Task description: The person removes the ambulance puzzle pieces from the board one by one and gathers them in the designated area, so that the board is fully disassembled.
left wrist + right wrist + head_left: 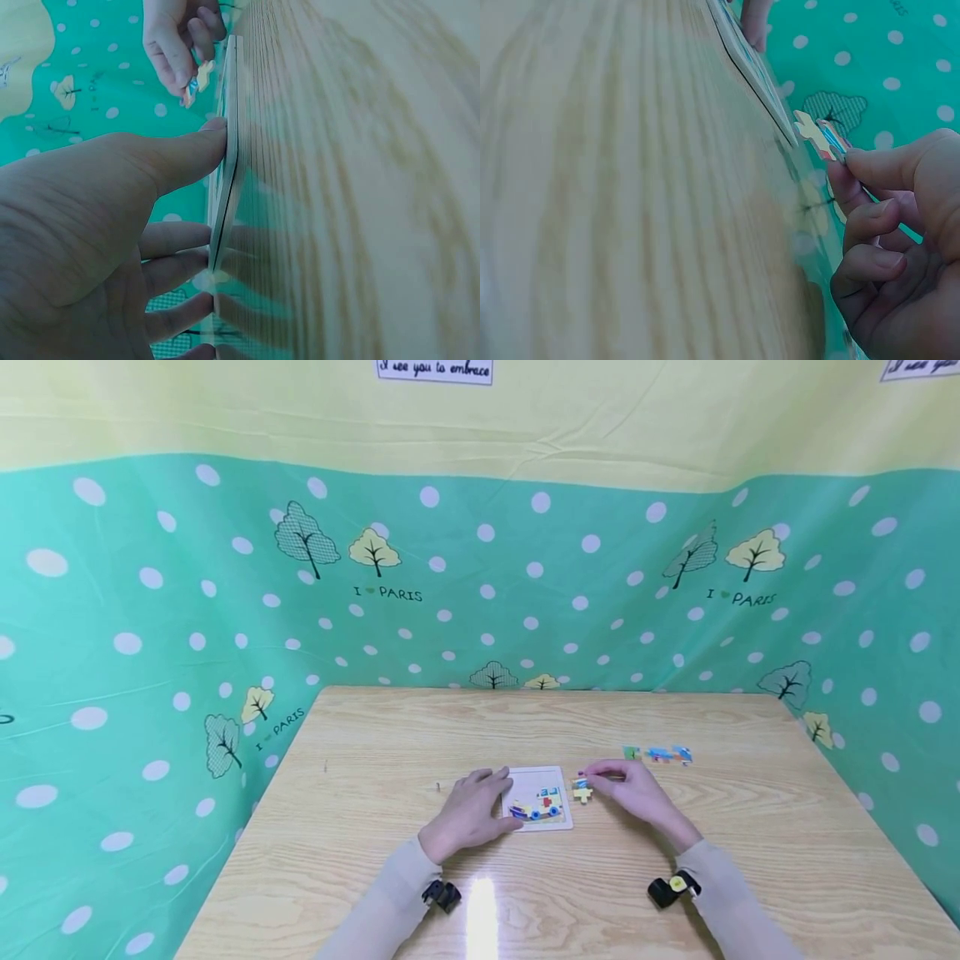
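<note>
A shallow white-edged puzzle board point(536, 771) lies on the table, its lower part filled with pieces picturing a vehicle with blue wheels. My left hand point(471, 810) rests on the board's left side, thumb point(202, 146) on the near edge and fingers spread toward the far side. Just right of the board, my right hand point(636, 791) pinches a puzzle piece point(582, 792) between thumb and forefinger. That piece is yellow and blue with a knob at its lower edge; the right wrist view shows it point(815, 135) tilted above the table, the other fingers curled.
Several loose puzzle pieces point(660, 754) lie beyond my right hand. A tiny dark object point(438, 787) sits left of the board. The wooden table point(360, 735) meets a green dotted curtain point(510, 585) at the back and sides.
</note>
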A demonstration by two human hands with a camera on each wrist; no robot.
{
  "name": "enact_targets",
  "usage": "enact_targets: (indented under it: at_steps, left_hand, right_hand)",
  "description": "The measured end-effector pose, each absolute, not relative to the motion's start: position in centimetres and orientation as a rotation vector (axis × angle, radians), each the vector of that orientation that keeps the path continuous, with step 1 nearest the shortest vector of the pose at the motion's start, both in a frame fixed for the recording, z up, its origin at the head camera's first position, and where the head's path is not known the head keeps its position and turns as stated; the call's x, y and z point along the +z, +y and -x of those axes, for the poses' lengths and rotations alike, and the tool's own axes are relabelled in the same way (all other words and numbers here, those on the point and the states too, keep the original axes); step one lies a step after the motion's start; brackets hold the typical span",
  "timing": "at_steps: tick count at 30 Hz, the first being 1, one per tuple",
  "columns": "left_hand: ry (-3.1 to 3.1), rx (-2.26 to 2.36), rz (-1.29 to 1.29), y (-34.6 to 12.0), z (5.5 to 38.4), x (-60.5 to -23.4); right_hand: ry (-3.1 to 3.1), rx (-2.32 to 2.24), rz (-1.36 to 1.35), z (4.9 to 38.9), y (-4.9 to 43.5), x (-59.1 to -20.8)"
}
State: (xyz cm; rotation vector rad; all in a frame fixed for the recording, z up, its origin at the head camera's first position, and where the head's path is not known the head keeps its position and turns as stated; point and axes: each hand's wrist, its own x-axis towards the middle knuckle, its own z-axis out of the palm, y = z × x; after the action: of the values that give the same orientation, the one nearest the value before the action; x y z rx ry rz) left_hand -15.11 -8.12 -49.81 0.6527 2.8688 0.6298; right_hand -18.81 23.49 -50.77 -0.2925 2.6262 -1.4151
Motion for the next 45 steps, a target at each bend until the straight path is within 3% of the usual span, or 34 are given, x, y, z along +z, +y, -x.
enact_targets:
  at_steps: [23, 45]
  left_hand:
    - [2.866, 0.628, -0.645, -8.0, 14.9, -49.9]
    - [2.861, 0.632, -0.649, -8.1, 15.1, -50.0]
  right_hand:
    - [2.787, -1.292, 0.208, 18.7, 29.7, -50.5]
    - [2.760, -1.255, -0.106, 18.7, 34.2, -50.8]
